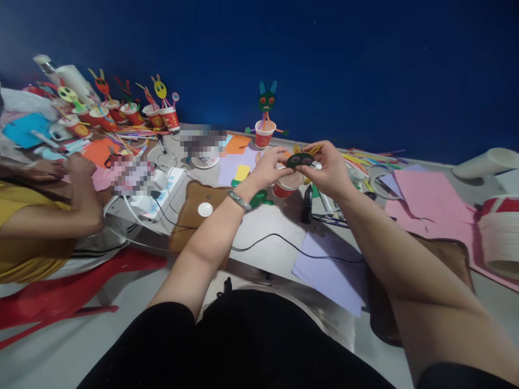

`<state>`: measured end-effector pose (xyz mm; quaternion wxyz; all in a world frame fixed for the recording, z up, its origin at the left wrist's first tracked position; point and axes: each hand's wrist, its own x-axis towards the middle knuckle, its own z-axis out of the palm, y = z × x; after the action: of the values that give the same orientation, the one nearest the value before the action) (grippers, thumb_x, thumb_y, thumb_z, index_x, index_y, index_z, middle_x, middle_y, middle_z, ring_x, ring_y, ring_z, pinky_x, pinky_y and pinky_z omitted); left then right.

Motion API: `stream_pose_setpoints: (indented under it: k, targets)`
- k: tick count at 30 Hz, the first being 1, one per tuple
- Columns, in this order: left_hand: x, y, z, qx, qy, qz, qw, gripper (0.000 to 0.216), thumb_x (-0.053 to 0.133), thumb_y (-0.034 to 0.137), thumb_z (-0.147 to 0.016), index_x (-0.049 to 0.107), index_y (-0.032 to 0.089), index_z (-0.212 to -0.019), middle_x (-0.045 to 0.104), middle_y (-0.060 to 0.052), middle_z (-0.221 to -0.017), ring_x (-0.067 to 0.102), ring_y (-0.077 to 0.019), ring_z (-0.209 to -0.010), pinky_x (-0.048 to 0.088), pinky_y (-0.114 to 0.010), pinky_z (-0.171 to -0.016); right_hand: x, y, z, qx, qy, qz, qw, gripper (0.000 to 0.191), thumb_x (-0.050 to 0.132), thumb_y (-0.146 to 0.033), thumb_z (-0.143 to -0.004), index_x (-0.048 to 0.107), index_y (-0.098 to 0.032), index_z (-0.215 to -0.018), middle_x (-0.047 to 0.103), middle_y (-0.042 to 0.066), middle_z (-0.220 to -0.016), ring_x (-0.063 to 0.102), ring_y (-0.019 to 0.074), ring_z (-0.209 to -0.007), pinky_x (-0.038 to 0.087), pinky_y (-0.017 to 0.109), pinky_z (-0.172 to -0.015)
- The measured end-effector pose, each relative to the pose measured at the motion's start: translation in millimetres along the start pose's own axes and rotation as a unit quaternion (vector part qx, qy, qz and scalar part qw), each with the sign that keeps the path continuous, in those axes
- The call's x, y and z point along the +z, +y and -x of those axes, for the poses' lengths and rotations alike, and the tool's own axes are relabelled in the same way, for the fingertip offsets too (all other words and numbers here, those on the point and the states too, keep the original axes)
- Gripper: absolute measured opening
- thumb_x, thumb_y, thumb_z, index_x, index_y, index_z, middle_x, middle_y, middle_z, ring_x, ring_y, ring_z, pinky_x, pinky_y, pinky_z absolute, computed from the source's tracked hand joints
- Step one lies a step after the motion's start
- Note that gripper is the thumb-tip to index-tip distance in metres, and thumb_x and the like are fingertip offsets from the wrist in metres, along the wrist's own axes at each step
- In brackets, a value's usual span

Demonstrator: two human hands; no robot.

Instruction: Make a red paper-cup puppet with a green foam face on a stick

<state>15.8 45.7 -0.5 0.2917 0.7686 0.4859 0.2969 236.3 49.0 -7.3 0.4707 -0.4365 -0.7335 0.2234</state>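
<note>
Between my two hands is a dark green paper face (299, 160) with round eyes and yellow ear-like pieces on top. My left hand (271, 166) pinches its left edge. Thumb and fingers of my right hand (329, 168) grip the right side near the yellow pieces. Just below the face stands a red and white paper cup (286, 186), its top partly covered by my hands. Green paper scraps (261, 199) lie by my left wrist. A black marker-like object (307, 204) rests under my right hand.
A finished-looking cup figure (263, 132) stands by the blue wall, with several more at the far left. A power strip (168, 192), a brown pad (192, 210) and a black cable (275, 235) lie on the table. Pink paper (430, 200) is right; a co-worker's arm (81, 210) is left.
</note>
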Motion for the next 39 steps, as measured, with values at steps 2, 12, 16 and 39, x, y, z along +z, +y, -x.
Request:
stream_pose_setpoints:
  k: [2, 12, 16, 39]
  targets:
    - [0, 0, 0, 0.001, 0.0, 0.002, 1.0, 0.023, 0.082, 0.032, -0.099, 0.092, 0.027, -0.12, 0.067, -0.009, -0.178, 0.055, -0.0387, -0.172, 0.028, -0.068, -0.149, 1, 1, 0, -0.004, 0.006, -0.001, 1.0, 0.052, 0.098, -0.042, -0.073, 0.063, -0.031, -0.109, 0.082, 0.008, -0.109, 0.083, 0.0353, -0.097, 0.073, 0.06, -0.097]
    - [1, -2, -2, 0.002, -0.001, 0.001, 1.0, 0.025, 0.082, 0.029, -0.098, 0.093, 0.027, -0.12, 0.067, -0.009, -0.178, 0.054, -0.0377, -0.173, 0.027, -0.067, -0.149, 2, 14, 0, -0.013, 0.01, 0.005, 1.0, 0.064, 0.102, -0.052, -0.076, 0.055, -0.034, -0.115, 0.073, 0.004, -0.106, 0.08, 0.034, -0.098, 0.072, 0.056, -0.091]
    - [2, -4, -3, 0.011, 0.002, 0.007, 1.0, 0.026, 0.083, 0.031, -0.097, 0.093, 0.031, -0.12, 0.07, -0.006, -0.176, 0.056, -0.0376, -0.171, 0.029, -0.067, -0.149, 3, 23, 2, -0.01, 0.012, 0.016, 1.0, 0.067, 0.102, -0.054, -0.08, 0.052, -0.035, -0.121, 0.071, 0.003, -0.1, 0.081, 0.0369, -0.101, 0.072, 0.062, -0.096]
    - [4, -3, 3, 0.019, 0.006, -0.005, 1.0, 0.028, 0.081, 0.049, -0.104, 0.091, 0.034, -0.126, 0.062, -0.005, -0.185, 0.05, -0.0402, -0.177, 0.024, -0.068, -0.151, 13, 29, 7, -0.021, 0.09, 0.037, 0.995, 0.076, 0.104, -0.072, -0.076, 0.047, -0.035, -0.111, 0.063, 0.003, -0.1, 0.072, 0.031, -0.09, 0.072, 0.058, -0.086]
